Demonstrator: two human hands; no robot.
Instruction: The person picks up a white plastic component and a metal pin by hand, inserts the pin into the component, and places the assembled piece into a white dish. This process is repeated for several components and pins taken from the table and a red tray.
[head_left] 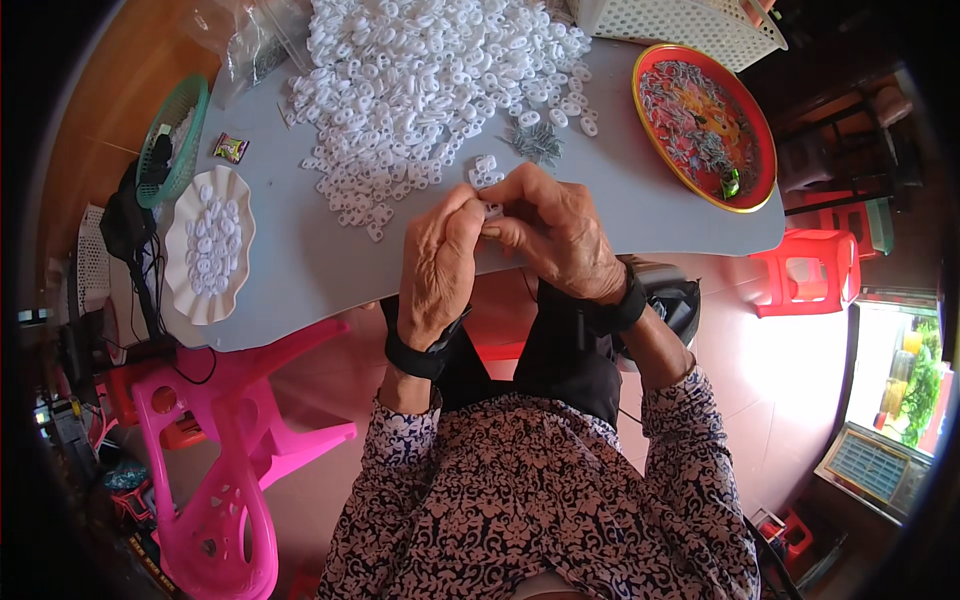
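Nearest us spreads a dark-and-pale patterned shirt [520,470]; beyond it we see the grey table [300,270], its near edge running above the person's lap; a pink plastic chair [180,545] stands off the table's near left corner; a broad pile of white two-holed pieces [420,85] covers the middle of the table, from the far edge toward the near one; by the right edge we find a round red tray [756,140] with a gold rim, strewn with grey pins; a scalloped white dish [178,250] of oval white pieces sits by the near left corner; the left hand [438,250] and right hand [565,235] meet at the near edge, thumbs and forefingers drawn narrow on one small white piece [492,211], partly hidden from us; the left hand's other fingers curl inward, and we cannot tell whether they hold anything; just beyond lies a little heap of grey pins [535,141].
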